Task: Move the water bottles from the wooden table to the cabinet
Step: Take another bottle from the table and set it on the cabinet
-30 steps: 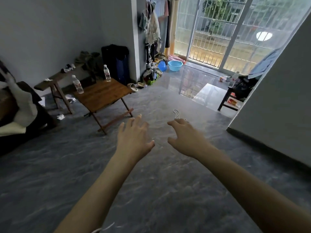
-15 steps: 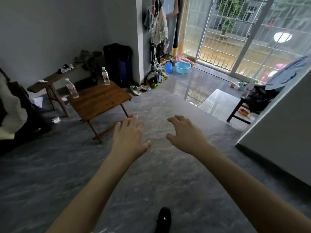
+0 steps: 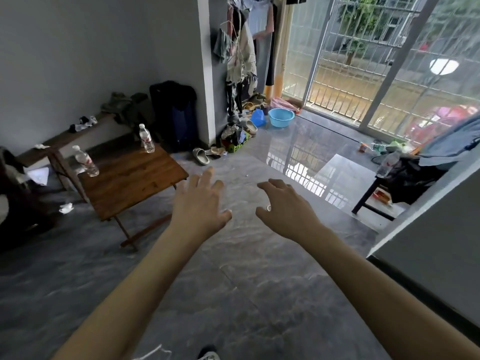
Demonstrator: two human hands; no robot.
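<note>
While empty, both hands (image 3: 200, 203) spread.

Lived-in home | we see clothes (image 3: 240, 55) hanging on the wall beyond the left hand (image 3: 200, 203) | slippers (image 3: 200, 156) and blue basin (image 3: 281, 117) by the barred balcony door (image 3: 363, 63) | folding wooden table (image 3: 130, 178) left of it

Two clear plastic water bottles with red labels stand on the brown wooden folding table (image 3: 135, 178): one (image 3: 146, 139) at its far corner, one (image 3: 85, 161) at its left edge. A third (image 3: 387, 165) stands well right of the table.
</note>
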